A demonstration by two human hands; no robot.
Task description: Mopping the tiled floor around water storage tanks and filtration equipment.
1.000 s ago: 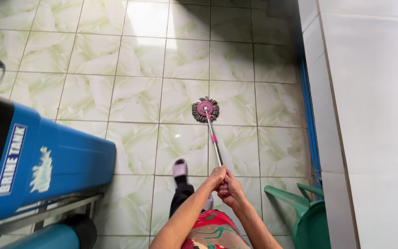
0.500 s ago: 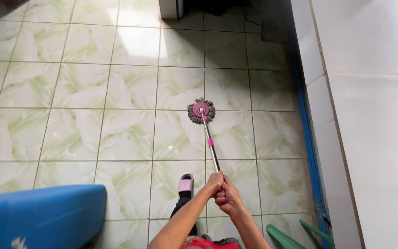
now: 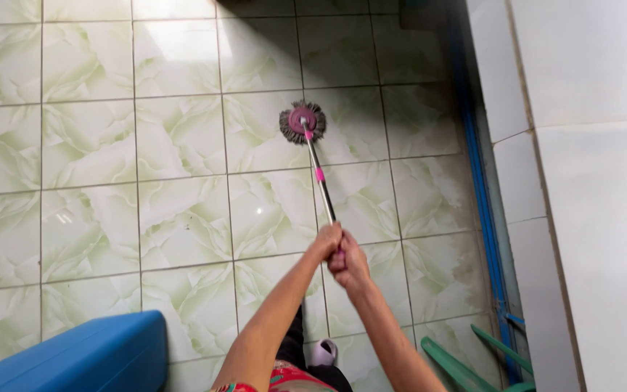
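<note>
Both hands are wrapped tight around the upper end of a mop [image 3: 316, 167], the left hand [image 3: 326, 242] just above the right hand [image 3: 348, 265] on its slim metal pole with pink collars. The round head of frayed grey strands, capped by a pink disc, rests flat on the glossy pale-green marbled floor tiles [image 3: 183, 218] ahead. A smooth blue plastic bin [image 3: 88, 356] sits lower left, and green plastic chair legs [image 3: 473, 359] near the white tiled wall [image 3: 589, 181].
</note>
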